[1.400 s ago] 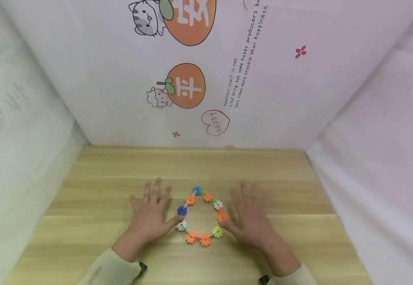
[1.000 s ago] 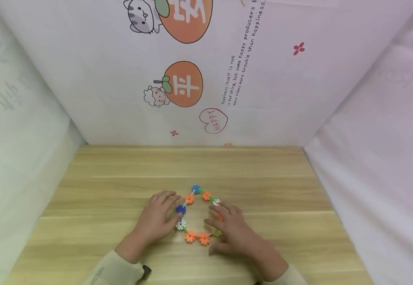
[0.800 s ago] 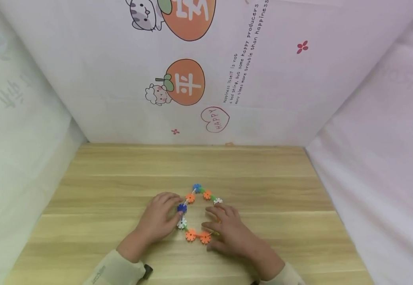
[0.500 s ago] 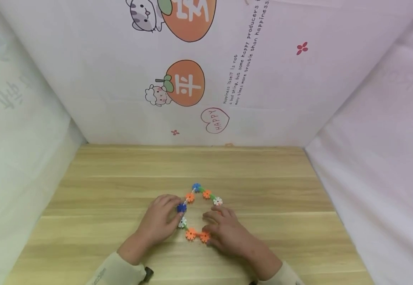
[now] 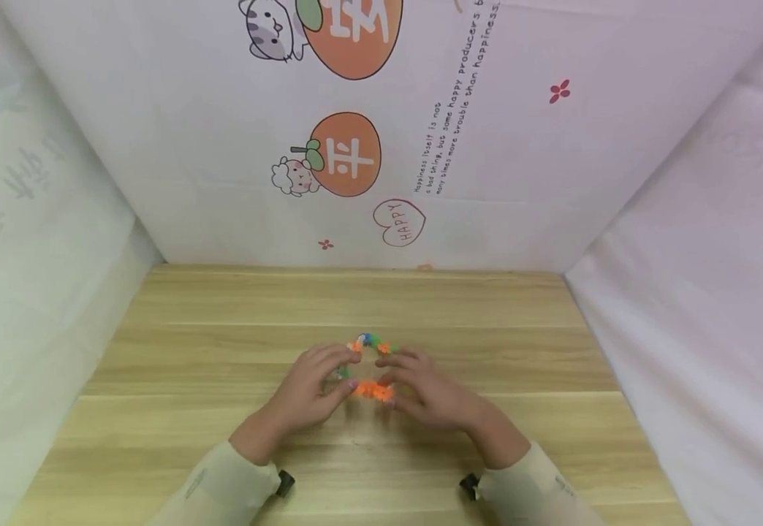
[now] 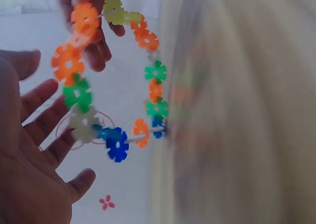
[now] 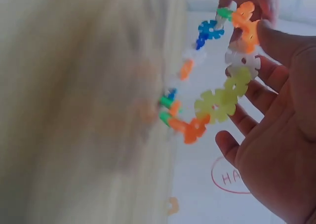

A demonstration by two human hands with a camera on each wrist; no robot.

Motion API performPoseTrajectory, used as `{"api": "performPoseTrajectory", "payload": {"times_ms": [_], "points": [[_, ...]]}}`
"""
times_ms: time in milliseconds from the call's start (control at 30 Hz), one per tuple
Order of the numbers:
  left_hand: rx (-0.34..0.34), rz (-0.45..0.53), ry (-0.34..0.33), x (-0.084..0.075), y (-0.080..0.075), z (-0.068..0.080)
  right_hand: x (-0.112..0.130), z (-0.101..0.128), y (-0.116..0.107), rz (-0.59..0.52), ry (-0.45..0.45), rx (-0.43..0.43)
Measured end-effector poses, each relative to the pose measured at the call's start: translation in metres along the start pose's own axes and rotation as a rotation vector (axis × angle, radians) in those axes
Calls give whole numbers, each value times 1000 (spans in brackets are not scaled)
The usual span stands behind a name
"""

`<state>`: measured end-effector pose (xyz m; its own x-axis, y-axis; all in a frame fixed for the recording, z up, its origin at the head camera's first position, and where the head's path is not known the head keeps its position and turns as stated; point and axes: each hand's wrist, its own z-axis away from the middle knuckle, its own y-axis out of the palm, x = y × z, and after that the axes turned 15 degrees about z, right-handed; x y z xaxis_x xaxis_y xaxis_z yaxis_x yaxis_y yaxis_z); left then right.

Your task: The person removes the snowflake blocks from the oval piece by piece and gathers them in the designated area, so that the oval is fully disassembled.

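Observation:
A ring of linked plastic snowflake pieces, orange, blue, green, white and yellow-green, is tilted above the wooden table. My left hand curves round its left side in the head view, thumb tip by the orange pieces; fingers lie behind a white piece in the left wrist view. From the right, my right hand holds the ring. Its thumb touches an orange piece, while its fingers lie behind white and yellow-green pieces. Fingers cover the ring's sides in the head view.
The wooden table meets a printed white back cloth. White cloth also hangs at the left side and the right side. Dark bands show at the sleeve cuffs.
My right hand first swings inward over the ring and my left fingers draw in. The ring then rises off the table, moving away from me and tilting.

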<state>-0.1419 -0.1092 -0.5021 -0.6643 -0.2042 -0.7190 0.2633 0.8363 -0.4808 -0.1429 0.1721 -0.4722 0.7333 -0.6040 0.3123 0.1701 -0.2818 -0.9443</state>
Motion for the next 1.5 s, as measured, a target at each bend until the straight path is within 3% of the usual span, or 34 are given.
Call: {"api": "performPoseTrajectory", "payload": {"times_ms": [100, 200, 300, 433, 567, 700, 800, 967, 1067, 1500], "points": [[36, 35, 3, 2, -3, -16, -15, -11, -12, -82, -12, -12], [55, 55, -37, 5, -7, -32, -31, -22, -21, -180, -11, -24], [55, 68, -97, 6, -10, -45, -44, -30, -27, -274, 47, 3], [6, 111, -169, 7, -12, -57, -54, -36, -31, -400, 150, 32], [-74, 159, -181, 9, -12, -63, -56, -41, -32, -533, 178, -9], [-115, 160, -162, 11, -9, -67, -52, -43, -32, -495, 205, -108], [-147, 158, -166, 12, -7, -68, -47, -48, -28, -358, 210, -216], [-179, 166, -171, 12, -3, -68, -42, -58, -18, -156, 134, -404], [-180, 179, -164, 9, 0, -69, -39, -59, -15, -107, 110, -477], [-204, 164, -99, -4, -1, -72, -32, -56, -23, -114, 95, -510]]}}
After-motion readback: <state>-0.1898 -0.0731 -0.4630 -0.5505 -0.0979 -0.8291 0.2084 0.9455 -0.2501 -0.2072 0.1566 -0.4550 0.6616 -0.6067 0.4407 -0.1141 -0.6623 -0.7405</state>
